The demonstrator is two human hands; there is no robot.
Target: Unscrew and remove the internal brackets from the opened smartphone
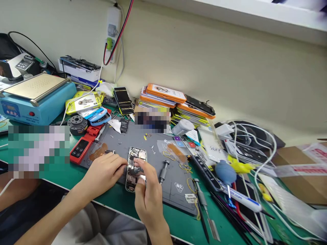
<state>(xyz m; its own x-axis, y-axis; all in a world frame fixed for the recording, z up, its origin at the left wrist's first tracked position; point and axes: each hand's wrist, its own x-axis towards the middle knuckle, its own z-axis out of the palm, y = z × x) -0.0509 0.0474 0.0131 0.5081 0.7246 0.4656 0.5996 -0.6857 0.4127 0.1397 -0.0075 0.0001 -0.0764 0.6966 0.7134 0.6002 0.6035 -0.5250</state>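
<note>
Left hand [103, 174] lies palm down, forearm angling in from the lower left, fingers curled and pointing right. Right hand [147, 194] stands up from the bottom edge, wrist straight, thumb and forefinger pinched tight, just beside the left fingertips.

No text can be read, even on the yellow package [83, 102].
</note>
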